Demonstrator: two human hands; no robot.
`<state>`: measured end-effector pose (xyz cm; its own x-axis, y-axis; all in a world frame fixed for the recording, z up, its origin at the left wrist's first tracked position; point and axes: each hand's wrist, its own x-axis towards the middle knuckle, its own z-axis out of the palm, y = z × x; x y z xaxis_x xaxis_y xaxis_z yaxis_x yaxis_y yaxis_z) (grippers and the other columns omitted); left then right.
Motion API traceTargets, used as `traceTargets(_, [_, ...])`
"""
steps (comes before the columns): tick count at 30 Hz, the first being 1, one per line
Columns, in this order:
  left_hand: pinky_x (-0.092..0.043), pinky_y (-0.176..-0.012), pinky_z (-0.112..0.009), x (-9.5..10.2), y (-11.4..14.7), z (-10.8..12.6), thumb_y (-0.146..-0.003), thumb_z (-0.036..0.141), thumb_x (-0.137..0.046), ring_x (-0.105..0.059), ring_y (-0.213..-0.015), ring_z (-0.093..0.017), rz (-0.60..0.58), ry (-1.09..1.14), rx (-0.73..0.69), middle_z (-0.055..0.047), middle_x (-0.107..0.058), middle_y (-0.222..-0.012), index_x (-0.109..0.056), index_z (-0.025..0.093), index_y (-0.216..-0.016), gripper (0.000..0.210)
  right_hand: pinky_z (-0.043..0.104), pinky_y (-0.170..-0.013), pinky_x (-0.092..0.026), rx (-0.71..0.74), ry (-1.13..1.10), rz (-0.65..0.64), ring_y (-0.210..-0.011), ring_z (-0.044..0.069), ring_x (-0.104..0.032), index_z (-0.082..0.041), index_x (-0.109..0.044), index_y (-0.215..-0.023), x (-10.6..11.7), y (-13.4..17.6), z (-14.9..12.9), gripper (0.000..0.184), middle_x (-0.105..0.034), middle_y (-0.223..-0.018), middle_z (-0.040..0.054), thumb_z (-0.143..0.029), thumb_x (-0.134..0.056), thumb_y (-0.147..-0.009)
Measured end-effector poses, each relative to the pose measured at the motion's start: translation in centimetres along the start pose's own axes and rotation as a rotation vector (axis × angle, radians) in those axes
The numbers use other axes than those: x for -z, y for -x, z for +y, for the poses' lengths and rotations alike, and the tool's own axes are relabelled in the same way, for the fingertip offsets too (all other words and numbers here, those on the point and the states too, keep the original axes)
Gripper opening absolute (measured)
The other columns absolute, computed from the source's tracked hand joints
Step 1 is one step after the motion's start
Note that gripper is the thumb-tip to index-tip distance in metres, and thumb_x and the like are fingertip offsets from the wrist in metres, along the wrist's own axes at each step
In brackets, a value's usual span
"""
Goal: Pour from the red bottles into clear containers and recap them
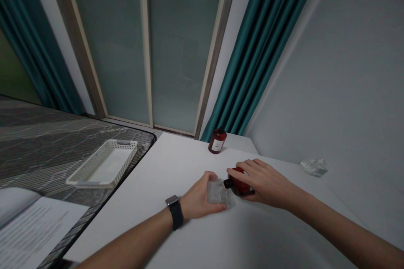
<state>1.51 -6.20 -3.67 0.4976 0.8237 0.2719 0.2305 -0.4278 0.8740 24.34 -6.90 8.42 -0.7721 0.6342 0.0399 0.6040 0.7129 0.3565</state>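
My right hand (257,180) is wrapped round a dark red-brown bottle (241,185) with a black cap or neck. The bottle lies tilted on its side, its black end pointing left. That end is close against a clear, see-through plastic piece (217,193), which my left hand (198,197) grips between thumb and fingers. Whether the clear piece is a box or a wrapper I cannot tell. Farther back on the white table stands a second red-brown bottle (217,141), upright, with a white label and a dark cap.
A crumpled clear plastic piece (314,167) lies at the table's right edge by the wall. Left of the white table (164,164), a white perforated basket (78,178) and an open book (47,222) rest on a grey patterned surface (78,143). Teal curtains (249,50) hang behind.
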Motion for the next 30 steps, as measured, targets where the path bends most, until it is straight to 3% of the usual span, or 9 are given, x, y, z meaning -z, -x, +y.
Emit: traceTargets(30, [-0.049, -0.082, -0.039, -0.09, 0.04, -0.16, -0.067, 0.034, -0.081, -0.060, -0.095, -0.026, -0.001, -0.004, -0.002, -0.007, -0.059, -0.108, -0.041, 0.022, -0.115, 0.063, 0.039, -0.076, -0.047, 0.019, 0.041, 0.017, -0.094, 0.028, -0.064, -0.025, -0.050, -0.130, 0.04, -0.06, 0.09, 0.064, -0.068, -0.109, 0.0096, -0.039, -0.079, -0.075])
